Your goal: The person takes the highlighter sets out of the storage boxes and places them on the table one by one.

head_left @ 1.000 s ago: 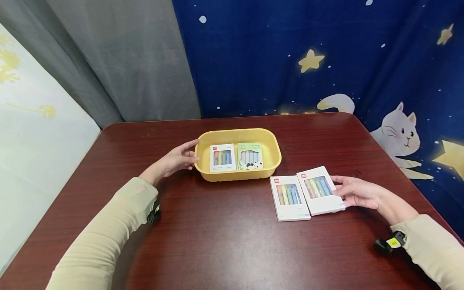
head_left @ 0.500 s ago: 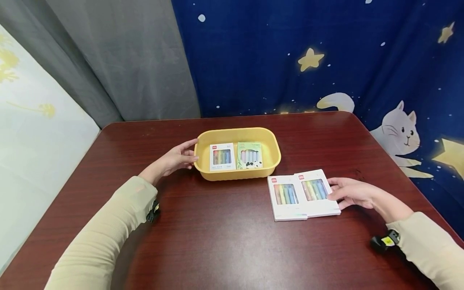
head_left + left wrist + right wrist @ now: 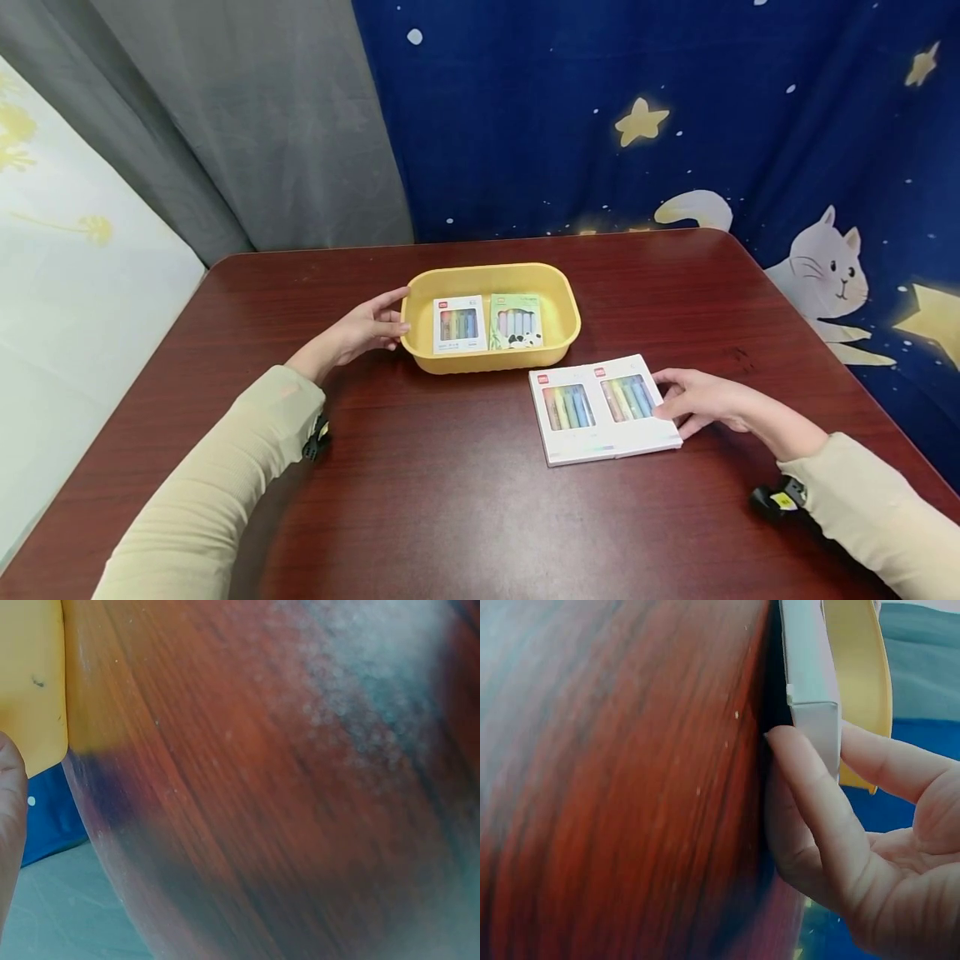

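Two flat white boxes with windows showing coloured pens lie side by side on the table, edges together: a left box point(image 3: 568, 408) and a right box point(image 3: 628, 398). My right hand point(image 3: 708, 398) pinches the right box at its right edge, thumb on its face; in the right wrist view fingers point(image 3: 817, 802) reach to both sides of the box end. My left hand point(image 3: 362, 329) holds the left end of a yellow basket point(image 3: 487, 361), index finger and thumb at its rim. Inside the basket lie a white pen box point(image 3: 459, 325) and a green panda pen box point(image 3: 516, 322).
The dark red wooden table point(image 3: 420, 500) carries everything. Its back edge meets a grey curtain point(image 3: 300, 125) and a blue starry curtain point(image 3: 525, 117). The basket stands behind and left of the two loose boxes.
My right hand has slid both loose boxes leftward and slightly toward me. The gap and offset between them have closed up. My left hand and the basket have stayed in place.
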The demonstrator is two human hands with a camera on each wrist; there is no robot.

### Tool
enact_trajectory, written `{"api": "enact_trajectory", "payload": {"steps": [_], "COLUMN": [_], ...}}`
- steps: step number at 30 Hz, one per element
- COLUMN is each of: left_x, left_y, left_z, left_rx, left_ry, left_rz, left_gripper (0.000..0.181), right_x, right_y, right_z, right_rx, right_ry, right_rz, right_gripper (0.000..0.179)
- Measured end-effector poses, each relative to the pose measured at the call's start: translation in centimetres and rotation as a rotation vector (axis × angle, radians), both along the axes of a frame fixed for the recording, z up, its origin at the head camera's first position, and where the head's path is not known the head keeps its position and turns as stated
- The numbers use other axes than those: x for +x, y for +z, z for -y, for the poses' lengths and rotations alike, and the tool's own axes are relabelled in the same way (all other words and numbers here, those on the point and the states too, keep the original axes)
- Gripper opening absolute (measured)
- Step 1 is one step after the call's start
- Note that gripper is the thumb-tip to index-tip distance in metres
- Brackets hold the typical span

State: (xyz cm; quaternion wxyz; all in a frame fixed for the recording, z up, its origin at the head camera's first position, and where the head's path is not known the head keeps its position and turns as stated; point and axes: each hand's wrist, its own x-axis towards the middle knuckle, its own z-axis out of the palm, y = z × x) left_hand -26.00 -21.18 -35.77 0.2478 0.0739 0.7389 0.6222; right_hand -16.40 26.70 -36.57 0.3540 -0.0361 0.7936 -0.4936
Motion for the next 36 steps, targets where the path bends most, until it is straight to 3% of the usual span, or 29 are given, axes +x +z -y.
{"api": "enact_trajectory", "payload": {"steps": [11, 36], "left_x": [-0.1, 0.0], "left_y": [-0.1, -0.1], "left_z": [0.0, 0.1], "left_rx": [0.002, 0.003], "left_ry": [0.004, 0.005], "left_rz": [0.002, 0.0], "left_gripper": [0.071, 0.071], "right_x": [0.3, 0.2], "right_y": [0.2, -0.1], "right_z": [1.5, 1.7], "right_rx": [0.031, 0.016], "right_ry": [-0.013, -0.032], "right_rz": [-0.008, 0.014], "right_gripper": [0.068, 0.067]}}
